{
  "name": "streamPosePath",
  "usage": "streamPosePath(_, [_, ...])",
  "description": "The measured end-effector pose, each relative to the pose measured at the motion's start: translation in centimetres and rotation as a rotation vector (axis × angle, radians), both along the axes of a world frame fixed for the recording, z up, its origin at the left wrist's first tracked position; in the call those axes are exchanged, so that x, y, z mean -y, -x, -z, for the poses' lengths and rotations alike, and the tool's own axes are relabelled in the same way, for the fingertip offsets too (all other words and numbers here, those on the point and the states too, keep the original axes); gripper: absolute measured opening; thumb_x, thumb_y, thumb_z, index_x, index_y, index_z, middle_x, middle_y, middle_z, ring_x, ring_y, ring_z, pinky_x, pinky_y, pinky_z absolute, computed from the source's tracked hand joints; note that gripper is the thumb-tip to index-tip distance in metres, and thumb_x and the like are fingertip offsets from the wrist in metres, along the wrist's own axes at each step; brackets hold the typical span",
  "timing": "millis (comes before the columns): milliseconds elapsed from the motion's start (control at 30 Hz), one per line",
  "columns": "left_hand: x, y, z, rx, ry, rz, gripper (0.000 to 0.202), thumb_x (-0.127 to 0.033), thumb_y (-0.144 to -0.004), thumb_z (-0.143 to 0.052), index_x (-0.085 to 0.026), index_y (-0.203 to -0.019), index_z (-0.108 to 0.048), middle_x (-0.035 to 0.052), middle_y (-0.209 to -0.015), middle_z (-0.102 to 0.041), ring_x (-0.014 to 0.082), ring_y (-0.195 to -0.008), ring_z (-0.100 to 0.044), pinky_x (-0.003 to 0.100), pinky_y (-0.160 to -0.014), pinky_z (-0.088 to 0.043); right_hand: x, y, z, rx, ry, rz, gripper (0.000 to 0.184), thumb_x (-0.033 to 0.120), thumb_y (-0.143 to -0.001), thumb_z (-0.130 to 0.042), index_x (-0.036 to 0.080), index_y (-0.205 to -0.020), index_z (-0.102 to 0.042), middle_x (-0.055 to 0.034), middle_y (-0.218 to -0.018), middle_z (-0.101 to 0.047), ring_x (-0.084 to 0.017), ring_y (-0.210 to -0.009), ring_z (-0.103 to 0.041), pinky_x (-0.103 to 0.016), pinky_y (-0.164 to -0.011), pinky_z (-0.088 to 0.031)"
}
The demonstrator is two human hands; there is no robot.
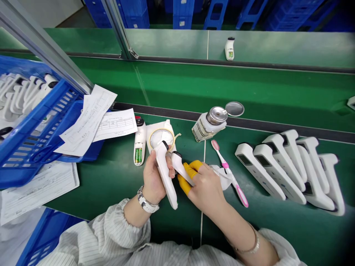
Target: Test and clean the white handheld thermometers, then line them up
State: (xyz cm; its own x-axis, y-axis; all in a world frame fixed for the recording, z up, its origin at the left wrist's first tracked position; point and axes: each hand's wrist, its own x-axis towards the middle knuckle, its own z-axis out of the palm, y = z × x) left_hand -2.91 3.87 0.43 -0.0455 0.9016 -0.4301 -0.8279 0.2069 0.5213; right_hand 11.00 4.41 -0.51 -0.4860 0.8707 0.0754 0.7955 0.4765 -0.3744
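My left hand [153,180] is wrapped round a white infrared thermometer [167,183], its dark sensor end pointing away from me. My right hand [207,187], with yellow covers on some fingers, grips a second thermometer [179,167] just to the right. The black end of that one is close to my left fingertips; whether they touch is unclear. Beyond my left hand lies a thermometer with its battery bay uncovered [139,142], showing green batteries. A roll of tape [174,137] rests beside it on a white piece. A white cloth [224,179] lies partly behind my right hand.
A pink-and-white toothbrush [227,168] and a dispenser bottle [205,127] with its metal lid up are at the right. Several thermometers [267,173] lie further right. Blue baskets [59,107] and paper sheets [91,122] crowd the left. Another thermometer [229,49] stands across the green belt [177,83].
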Motion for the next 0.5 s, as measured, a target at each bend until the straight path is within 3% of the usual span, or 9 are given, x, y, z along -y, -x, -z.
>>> streamPosePath(267, [-0.11,-0.05,0.11,-0.009,0.002,0.0,0.046,-0.047,-0.087,-0.034,-0.011,-0.105,-0.056,-0.0018,-0.052,-0.05,0.0071,-0.038,-0.042,0.018,-0.041,-0.033,-0.14,0.0,-0.34,0.053,0.091,-0.016,0.019,0.023,-0.079,-0.053,0.015,-0.08,-0.07,-0.0103,-0.079,-0.06,-0.024,-0.074,-0.054,-0.032,-0.06,-0.045])
streamPosePath(500, [-0.26,0.01,0.05,0.032,-0.021,0.014,0.044,-0.046,-0.089,-0.032,-0.011,-0.104,-0.056,-0.0014,-0.053,-0.049,0.0084,-0.04,-0.044,0.02,-0.043,-0.033,-0.37,-0.26,-0.15,0.085,0.17,0.021,0.023,0.029,-0.081,-0.053,0.014,-0.083,-0.07,-0.0131,-0.088,-0.062,-0.026,-0.078,-0.059,-0.036,-0.066,-0.049])
